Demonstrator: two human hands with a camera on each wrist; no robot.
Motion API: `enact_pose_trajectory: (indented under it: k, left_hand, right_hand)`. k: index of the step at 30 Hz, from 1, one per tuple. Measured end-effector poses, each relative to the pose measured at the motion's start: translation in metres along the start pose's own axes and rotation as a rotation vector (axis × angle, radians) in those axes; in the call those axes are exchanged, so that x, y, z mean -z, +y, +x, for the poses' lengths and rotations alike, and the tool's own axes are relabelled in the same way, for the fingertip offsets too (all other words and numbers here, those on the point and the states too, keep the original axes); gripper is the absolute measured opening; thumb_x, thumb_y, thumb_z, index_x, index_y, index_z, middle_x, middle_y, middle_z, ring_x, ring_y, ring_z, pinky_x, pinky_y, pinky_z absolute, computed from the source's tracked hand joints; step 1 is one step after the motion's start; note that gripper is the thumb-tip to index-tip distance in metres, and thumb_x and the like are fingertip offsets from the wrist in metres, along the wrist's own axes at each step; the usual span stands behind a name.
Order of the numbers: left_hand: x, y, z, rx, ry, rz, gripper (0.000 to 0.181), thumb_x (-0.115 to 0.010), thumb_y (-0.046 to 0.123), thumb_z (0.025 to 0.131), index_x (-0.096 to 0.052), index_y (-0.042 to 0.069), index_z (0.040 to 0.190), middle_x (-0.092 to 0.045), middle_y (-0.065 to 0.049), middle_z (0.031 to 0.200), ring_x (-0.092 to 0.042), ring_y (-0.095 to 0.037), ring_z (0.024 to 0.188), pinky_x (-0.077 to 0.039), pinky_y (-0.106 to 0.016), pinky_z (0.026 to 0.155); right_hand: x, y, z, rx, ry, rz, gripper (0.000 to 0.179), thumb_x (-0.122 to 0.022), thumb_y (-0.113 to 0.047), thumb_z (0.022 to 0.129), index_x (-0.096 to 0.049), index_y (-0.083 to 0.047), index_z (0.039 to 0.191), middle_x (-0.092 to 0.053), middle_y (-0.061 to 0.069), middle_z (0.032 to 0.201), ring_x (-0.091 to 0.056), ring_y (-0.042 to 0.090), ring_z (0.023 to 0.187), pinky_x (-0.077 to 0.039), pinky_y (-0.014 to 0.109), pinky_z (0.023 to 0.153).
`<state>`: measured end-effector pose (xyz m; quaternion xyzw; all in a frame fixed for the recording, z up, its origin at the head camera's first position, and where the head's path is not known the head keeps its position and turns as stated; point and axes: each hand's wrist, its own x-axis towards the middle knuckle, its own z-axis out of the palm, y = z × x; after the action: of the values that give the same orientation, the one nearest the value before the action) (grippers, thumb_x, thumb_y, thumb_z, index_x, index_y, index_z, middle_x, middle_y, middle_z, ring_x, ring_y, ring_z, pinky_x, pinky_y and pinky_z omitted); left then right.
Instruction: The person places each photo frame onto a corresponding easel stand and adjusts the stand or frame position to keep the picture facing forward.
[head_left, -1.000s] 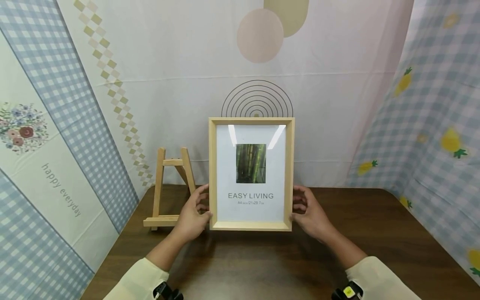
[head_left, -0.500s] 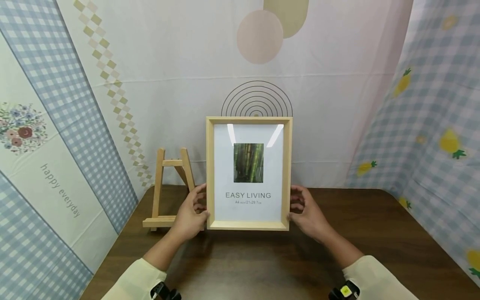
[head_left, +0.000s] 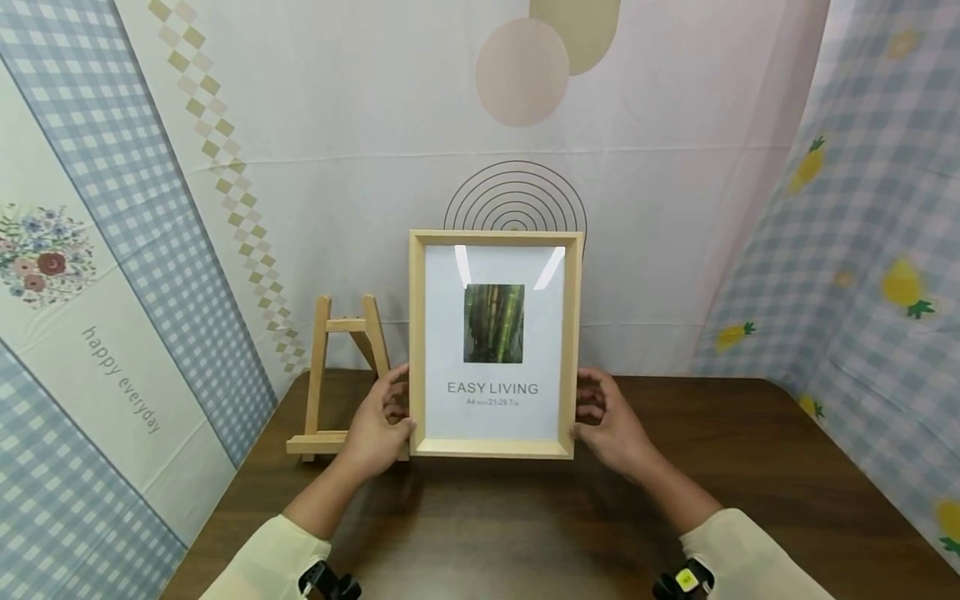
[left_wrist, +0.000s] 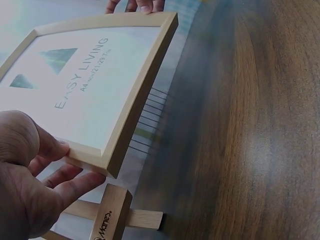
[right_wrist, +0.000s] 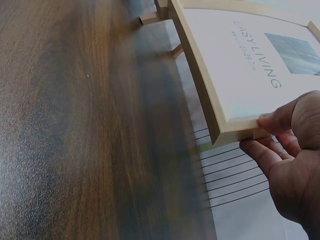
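A light wooden picture frame (head_left: 492, 447) is held upright above the table, its front toward me, with a bamboo picture and the words EASY LIVING behind the pane. My left hand (head_left: 377, 429) grips its left side near the lower corner, thumb in front and fingers behind. On the opposite side my right hand (head_left: 613, 425) pinches the lower right edge the same way; the right wrist view shows the thumb and fingers around the frame (right_wrist: 240, 131). A small wooden easel (head_left: 318, 375) stands on the table to the left, partly behind my left hand.
The dark wooden table (head_left: 517, 533) spreads below and to both sides. A pale patterned cloth (head_left: 360, 208) hangs behind it. Checked cloths hang at the left (head_left: 157, 217) and the right (head_left: 847, 275).
Both hands have carried the picture frame a little to the left and slightly up, closer to the easel. The easel stays where it stood.
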<state>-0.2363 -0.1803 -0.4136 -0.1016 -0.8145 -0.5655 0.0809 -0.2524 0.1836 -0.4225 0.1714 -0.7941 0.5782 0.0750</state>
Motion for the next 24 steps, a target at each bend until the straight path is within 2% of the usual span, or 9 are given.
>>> enact_pose_trajectory:
  k: [15, 24]
  left_hand:
    - [0.008, 0.005, -0.003, -0.012, 0.002, -0.006, 0.080, -0.061, -0.018, 0.090, -0.033, 0.014, 0.158, -0.049, -0.024, 0.145, -0.060, -0.037, 0.109, -0.055, -0.029, 0.072]
    - [0.011, 0.003, -0.002, 0.001, 0.011, 0.004, 0.083, -0.062, -0.019, 0.089, -0.034, 0.017, 0.158, -0.050, -0.021, 0.144, -0.060, -0.036, 0.109, -0.056, -0.030, 0.076]
  right_hand:
    - [-0.006, -0.005, 0.004, -0.003, -0.010, 0.009, 0.084, -0.069, 0.023, 0.077, -0.035, -0.004, 0.149, -0.056, 0.026, 0.126, -0.063, 0.037, 0.106, -0.057, 0.030, 0.081]
    - [-0.011, -0.005, 0.006, 0.004, -0.003, 0.002, 0.083, -0.068, 0.023, 0.076, -0.036, -0.002, 0.148, -0.057, 0.026, 0.125, -0.063, 0.038, 0.105, -0.057, 0.030, 0.082]
